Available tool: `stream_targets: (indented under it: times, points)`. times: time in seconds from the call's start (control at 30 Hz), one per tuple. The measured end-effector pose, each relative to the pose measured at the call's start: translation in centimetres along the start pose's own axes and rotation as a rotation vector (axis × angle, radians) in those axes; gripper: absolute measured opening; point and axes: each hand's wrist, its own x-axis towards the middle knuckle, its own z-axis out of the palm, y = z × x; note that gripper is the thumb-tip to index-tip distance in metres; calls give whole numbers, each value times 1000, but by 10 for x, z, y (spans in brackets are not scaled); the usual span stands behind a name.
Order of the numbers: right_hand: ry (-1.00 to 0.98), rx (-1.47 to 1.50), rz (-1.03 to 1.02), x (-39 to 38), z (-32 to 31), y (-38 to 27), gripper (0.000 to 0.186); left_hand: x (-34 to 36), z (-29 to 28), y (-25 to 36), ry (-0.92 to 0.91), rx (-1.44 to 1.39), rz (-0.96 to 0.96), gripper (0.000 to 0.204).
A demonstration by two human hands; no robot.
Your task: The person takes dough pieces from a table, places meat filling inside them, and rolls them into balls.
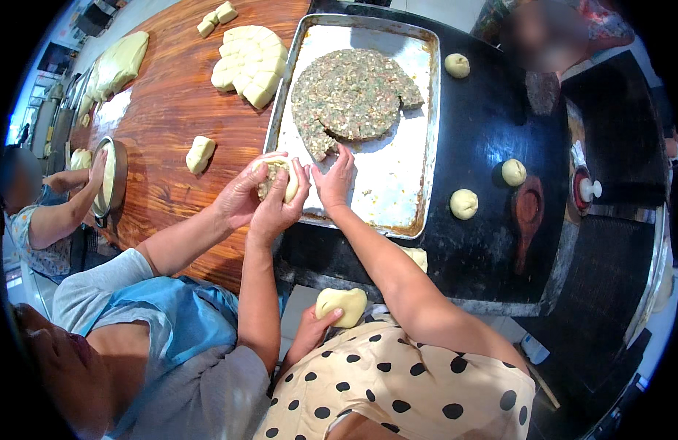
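My left hand [309, 328] is low in front of my polka-dot apron, its thumb and fingers wrapped round a flattened round of pale dough [342, 306]. My right hand [336, 180] reaches over the near edge of a metal baking tray [397, 198]. Its thumb stands apart from the fingers, and the fingertips touch the ragged lower edge of a chopped, green-brown filling [353, 92] pressed into a thick disc. A chunk of filling hangs partly loose there. Just left of my right hand, a co-worker's two hands [269, 198] fold a dough round about some filling.
Cut dough pieces [251, 64] and a dough lump [200, 155] lie on the wooden table [170, 95]. Dough balls [463, 204] and a wooden mould [528, 209] rest on the black worktop at right. Another person at far left presses dough in a round pan [119, 176].
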Motion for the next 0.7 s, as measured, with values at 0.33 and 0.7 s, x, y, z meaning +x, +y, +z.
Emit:
stream_targets:
  times: [0.33, 0.7]
  points:
    - [59, -116, 6, 8, 13, 3, 79, -3, -8, -7, 19, -20, 5, 30]
    - [72, -258, -66, 28, 16, -6, 78, -4, -1, -11, -2, 20, -26, 31]
